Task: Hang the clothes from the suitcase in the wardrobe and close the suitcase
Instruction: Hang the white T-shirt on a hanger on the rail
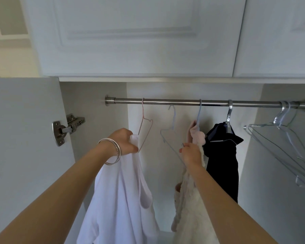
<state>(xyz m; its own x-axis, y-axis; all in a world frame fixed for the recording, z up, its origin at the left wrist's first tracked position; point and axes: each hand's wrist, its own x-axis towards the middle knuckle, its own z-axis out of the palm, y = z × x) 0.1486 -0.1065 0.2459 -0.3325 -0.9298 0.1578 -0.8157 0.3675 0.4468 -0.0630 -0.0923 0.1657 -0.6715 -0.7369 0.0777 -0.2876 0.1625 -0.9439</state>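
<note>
A steel rail (165,101) runs across the open wardrobe. My left hand (125,140), bracelets on the wrist, grips a white garment (120,199) at its top, beside a pink wire hanger (145,129) hooked on the rail. My right hand (190,153) pinches a pale blue wire hanger (169,136) whose hook sits just below the rail. A cream fluffy garment (188,205) with a pink top hangs right behind that hand. A dark navy garment (222,161) hangs further right. The suitcase is out of view.
Several empty clear hangers (282,131) hang at the rail's right end. The left wardrobe door (21,138) stands open with its metal hinge (67,128) showing. Closed white upper cupboard doors (130,36) sit above the rail.
</note>
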